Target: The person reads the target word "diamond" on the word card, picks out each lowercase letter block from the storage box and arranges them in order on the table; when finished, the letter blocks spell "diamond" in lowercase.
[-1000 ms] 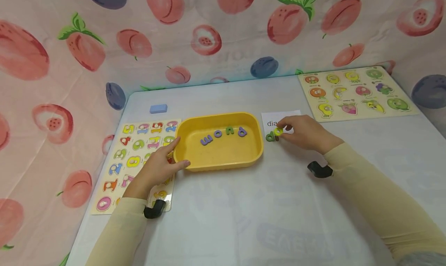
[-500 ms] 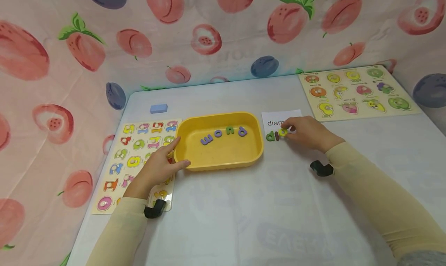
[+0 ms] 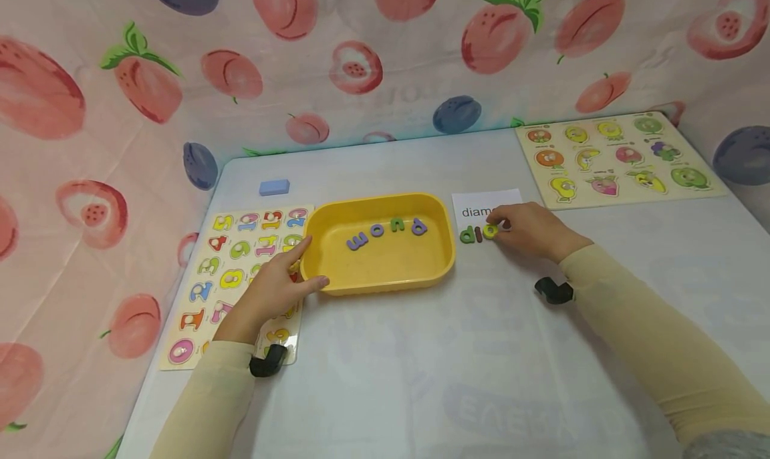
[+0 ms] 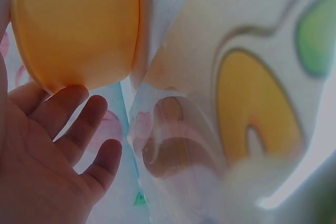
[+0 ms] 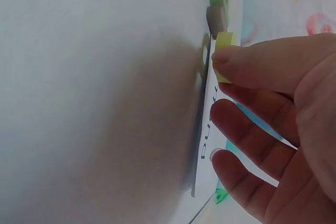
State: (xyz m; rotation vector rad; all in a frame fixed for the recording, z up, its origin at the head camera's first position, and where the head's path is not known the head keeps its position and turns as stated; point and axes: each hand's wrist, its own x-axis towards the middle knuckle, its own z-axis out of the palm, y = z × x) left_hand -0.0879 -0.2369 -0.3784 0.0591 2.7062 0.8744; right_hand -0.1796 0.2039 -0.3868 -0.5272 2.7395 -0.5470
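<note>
My right hand (image 3: pixel 532 228) pinches a round yellow letter (image 3: pixel 490 232) between thumb and fingertips, low over the table at the front of a white word card (image 3: pixel 472 202). Beside it lie a green letter d (image 3: pixel 466 234) and a brown letter i (image 3: pixel 478 234) in a row. The right wrist view shows the thumb pressed on the yellow letter's side, other fingers loosely bent. My left hand (image 3: pixel 273 288) holds the left end of a yellow tray (image 3: pixel 373 275), thumb on the front rim. Inside it lie a purple m (image 3: pixel 356 241), purple o (image 3: pixel 377 230), green n (image 3: pixel 398 225) and purple d (image 3: pixel 419 227).
A number puzzle board (image 3: pixel 198 339) lies under and beside the left forearm. At the back right is a fruit puzzle board (image 3: pixel 577 202). A blue block (image 3: pixel 274 188) sits behind the tray. Fruit-print cloth (image 3: pixel 397 51) hangs behind the table.
My right hand has shifted slightly right with the yellow letter, from over the brown letter to its right side. More of the card's print shows. The left hand and tray stay put.
</note>
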